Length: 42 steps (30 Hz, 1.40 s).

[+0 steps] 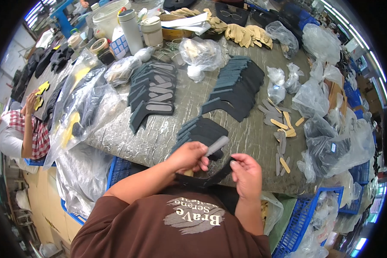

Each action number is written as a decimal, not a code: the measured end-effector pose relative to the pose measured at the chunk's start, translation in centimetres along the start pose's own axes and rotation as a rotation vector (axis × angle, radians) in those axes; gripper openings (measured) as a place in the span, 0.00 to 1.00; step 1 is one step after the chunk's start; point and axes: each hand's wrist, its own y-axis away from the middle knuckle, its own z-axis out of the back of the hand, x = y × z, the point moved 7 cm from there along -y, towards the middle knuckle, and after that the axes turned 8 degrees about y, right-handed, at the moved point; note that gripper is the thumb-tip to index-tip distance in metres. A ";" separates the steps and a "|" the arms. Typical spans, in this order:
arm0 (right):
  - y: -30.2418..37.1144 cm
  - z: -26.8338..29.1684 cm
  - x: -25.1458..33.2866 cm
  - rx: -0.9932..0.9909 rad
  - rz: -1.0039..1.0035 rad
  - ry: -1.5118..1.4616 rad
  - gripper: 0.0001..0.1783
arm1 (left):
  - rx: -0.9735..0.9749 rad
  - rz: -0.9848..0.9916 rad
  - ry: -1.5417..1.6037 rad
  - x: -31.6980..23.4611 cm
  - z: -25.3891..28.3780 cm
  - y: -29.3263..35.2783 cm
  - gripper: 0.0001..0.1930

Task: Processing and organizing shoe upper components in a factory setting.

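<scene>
My left hand (188,157) pinches a grey rounded strip (218,145) between thumb and fingers, just above the table's near edge. Close to my body, my right hand (247,173) grips the end of a black bent piece (219,176). That piece runs across in front of my shirt, passing under my left hand; its far end is partly hidden. Just beyond my left hand lies a fanned stack of black pieces with blue-green edges (198,131). A taller overlapping stack of such black pieces (241,86) sits farther off. To the left, more black pieces (138,112) carry grey strips on top.
Loose grey and tan strips (281,124) are scattered on the table (159,148) at right. Clear plastic bags (314,99) line its right side. A grey bottle (130,32) and tubs stand at the back. Blue crates (296,228) flank me. Another person (23,129) works at far left.
</scene>
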 end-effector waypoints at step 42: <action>1.6 -2.4 -3.2 -0.038 0.846 1.275 0.13 | -0.287 -0.355 -0.871 -5.0 2.3 2.4 0.04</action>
